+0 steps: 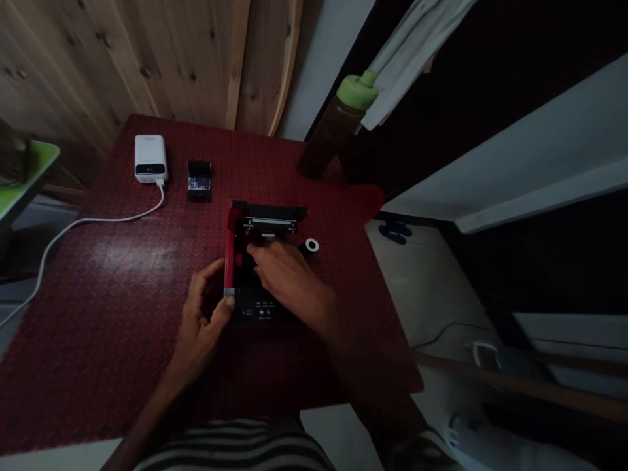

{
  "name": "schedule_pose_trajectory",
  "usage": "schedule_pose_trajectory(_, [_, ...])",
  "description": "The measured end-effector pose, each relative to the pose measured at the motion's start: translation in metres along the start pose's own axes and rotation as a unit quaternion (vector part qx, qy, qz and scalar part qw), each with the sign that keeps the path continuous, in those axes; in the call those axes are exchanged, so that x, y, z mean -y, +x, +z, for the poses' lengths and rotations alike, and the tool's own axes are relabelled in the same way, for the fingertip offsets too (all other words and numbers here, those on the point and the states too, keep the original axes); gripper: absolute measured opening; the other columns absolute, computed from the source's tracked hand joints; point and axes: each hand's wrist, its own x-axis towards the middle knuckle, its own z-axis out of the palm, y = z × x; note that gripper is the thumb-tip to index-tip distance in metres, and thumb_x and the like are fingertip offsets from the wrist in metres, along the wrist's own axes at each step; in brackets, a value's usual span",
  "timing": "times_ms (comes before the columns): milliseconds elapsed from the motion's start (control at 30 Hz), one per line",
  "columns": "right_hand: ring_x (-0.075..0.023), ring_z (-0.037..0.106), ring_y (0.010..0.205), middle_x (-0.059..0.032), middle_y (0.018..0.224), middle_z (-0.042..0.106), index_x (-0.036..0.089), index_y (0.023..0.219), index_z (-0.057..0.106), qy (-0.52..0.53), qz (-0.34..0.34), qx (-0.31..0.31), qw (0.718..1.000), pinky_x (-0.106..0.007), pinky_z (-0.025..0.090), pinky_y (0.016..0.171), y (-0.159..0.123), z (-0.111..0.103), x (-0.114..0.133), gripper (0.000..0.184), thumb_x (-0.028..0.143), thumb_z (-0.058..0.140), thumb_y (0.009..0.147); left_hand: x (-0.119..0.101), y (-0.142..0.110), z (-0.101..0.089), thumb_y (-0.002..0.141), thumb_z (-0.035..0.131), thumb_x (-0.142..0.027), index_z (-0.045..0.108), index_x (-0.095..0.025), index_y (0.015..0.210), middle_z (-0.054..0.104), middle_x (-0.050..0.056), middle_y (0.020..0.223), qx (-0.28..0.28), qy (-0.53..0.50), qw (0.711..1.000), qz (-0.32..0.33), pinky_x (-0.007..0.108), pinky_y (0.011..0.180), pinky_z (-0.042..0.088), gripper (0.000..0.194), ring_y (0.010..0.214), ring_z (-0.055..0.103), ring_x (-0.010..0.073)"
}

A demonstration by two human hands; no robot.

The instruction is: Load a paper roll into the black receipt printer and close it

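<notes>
A small red-and-black printer (pixel 229 255) sits on the table with its lid (pixel 275 212) tipped up at the back. Buttons or markings line its front panel. My left hand (pixel 200 320) grips the printer's front left corner, thumb on top and fingers along the red side. Over the opened body, my right hand (pixel 284 271) reaches in with curled fingers; its fingertips are in the dark interior, and what they hold, if anything, is hidden. Just right of the printer lies a dark roll with a white ring-shaped end (pixel 312 245), partly behind my right hand.
The red patterned table (pixel 122 314) carries a white power bank (pixel 150 157) with a white cable (pixel 108 220) running off left. Beside it lies a black ribbon-like roll piece (pixel 199 181). A brown bottle with a green cap (pixel 357 91) stands at the back right. Wooden boards rise behind.
</notes>
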Motion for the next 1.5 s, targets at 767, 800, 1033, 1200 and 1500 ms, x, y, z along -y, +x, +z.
schedule_pose_trajectory(767, [-0.023,0.073,0.112,-0.0096,0.121,0.083,0.02,0.112,0.083,0.19,-0.136,0.037,0.972,-0.045,0.054,0.111,-0.018,-0.023,-0.024,0.027,-0.001,0.068,0.102,0.002,0.001,-0.001,0.105,0.068,-0.054,0.061,-0.026,0.155,0.066,0.011,0.156,0.002,0.01,1.0,0.019,0.051,0.122,0.049,0.057,0.145,0.063,0.0333])
schedule_pose_trajectory(800, [-0.0229,0.074,0.111,-0.0096,0.119,0.083,0.019,0.113,0.082,0.192,-0.141,0.038,0.971,-0.044,0.055,0.11,-0.016,-0.023,-0.023,0.027,-0.001,0.069,0.101,0.001,0.001,-0.001,0.105,0.068,-0.054,0.061,-0.026,0.154,0.066,0.011,0.156,0.002,0.01,1.0,0.02,0.051,0.121,0.05,0.057,0.144,0.063,0.0334])
schedule_pose_trajectory(1033, [-0.0178,0.073,0.094,-0.0033,0.097,0.077,0.018,0.092,0.076,0.197,-0.141,-0.01,0.97,-0.032,0.056,0.091,-0.013,-0.015,-0.019,0.02,0.002,0.07,0.103,-0.003,0.0,0.0,0.106,0.067,-0.051,0.06,-0.027,0.155,0.066,0.011,0.156,0.005,0.005,1.0,0.009,0.049,0.119,0.051,0.055,0.143,0.064,0.0328])
schedule_pose_trajectory(1200, [-0.0164,0.069,0.085,-0.0014,0.096,0.076,0.021,0.099,0.07,0.163,-0.096,-0.077,0.979,-0.029,0.052,0.081,-0.024,-0.011,-0.016,0.017,0.006,0.068,0.106,-0.004,0.002,0.0,0.104,0.069,-0.05,0.062,-0.026,0.153,0.067,0.012,0.154,-0.001,0.003,1.0,0.01,0.047,0.117,0.053,0.055,0.142,0.065,0.0325])
schedule_pose_trajectory(1500, [-0.0174,0.069,0.084,-0.0028,0.087,0.073,0.022,0.092,0.07,0.082,-0.115,-0.254,0.957,-0.029,0.056,0.08,-0.049,0.015,-0.011,0.029,0.013,0.054,0.115,-0.022,0.0,0.004,0.104,0.069,-0.052,0.06,-0.028,0.158,0.062,0.011,0.163,-0.041,0.002,0.999,-0.011,0.051,0.119,0.053,0.06,0.146,0.062,0.0347])
